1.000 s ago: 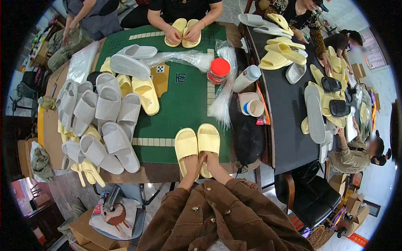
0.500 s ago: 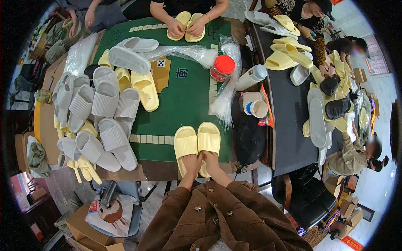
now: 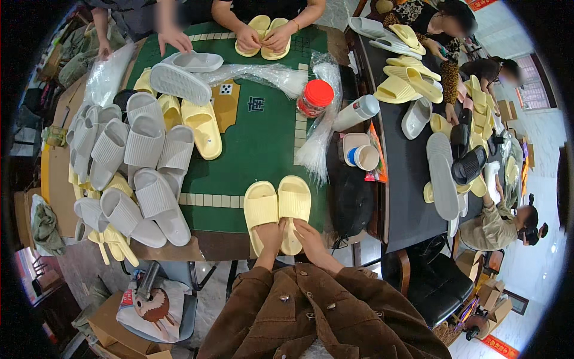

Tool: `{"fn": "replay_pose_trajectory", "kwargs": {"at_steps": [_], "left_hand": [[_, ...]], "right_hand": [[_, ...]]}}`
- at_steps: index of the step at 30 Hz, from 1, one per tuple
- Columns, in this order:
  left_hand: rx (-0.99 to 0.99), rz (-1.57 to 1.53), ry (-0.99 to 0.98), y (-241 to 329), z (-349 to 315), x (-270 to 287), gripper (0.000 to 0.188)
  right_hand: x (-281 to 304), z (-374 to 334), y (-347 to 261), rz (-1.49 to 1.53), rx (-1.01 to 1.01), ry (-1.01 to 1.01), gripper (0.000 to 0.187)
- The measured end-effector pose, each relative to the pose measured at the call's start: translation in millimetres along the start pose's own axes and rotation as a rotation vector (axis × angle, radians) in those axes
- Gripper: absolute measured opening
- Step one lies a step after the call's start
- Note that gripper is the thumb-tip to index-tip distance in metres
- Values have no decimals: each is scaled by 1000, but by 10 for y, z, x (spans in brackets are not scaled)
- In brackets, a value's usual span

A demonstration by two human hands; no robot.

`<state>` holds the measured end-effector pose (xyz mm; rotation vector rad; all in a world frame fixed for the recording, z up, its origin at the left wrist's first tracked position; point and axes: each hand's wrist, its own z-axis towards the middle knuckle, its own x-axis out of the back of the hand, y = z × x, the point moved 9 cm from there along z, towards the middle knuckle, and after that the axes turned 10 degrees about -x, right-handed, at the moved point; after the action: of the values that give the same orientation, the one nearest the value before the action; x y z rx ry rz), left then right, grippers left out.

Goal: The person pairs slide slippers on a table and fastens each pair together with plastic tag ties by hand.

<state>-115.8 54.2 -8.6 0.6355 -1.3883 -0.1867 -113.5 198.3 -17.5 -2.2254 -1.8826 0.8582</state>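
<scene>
Fingers of left hand [image 3: 270,234] and right hand [image 3: 309,237] clamped on yellow slippers' [image 3: 277,208] heels.

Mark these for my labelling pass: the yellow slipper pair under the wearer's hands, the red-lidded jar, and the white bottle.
yellow slipper pair [image 3: 277,206]: head view, on the straps.
red-lidded jar [image 3: 315,96]: head view, on the lid.
white bottle [image 3: 357,112]: head view, mid-body.

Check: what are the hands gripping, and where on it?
Left hand and right hand each grip the heel end of one slipper of the yellow slipper pair.

bright even daylight, soft shadows, sharp centre, fisheye bending, black vignette corners
</scene>
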Motion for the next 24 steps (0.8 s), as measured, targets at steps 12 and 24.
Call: {"fn": "replay_pose_trajectory", "kwargs": {"at_steps": [12, 24], "left_hand": [[168, 70, -264, -324, -160, -442, 54], [2, 258, -340, 265, 141, -117, 53]], "right_hand": [[-160, 176, -1242, -783, 583, 229, 15], [-595, 818, -1059, -1589, 610, 210, 22]]}}
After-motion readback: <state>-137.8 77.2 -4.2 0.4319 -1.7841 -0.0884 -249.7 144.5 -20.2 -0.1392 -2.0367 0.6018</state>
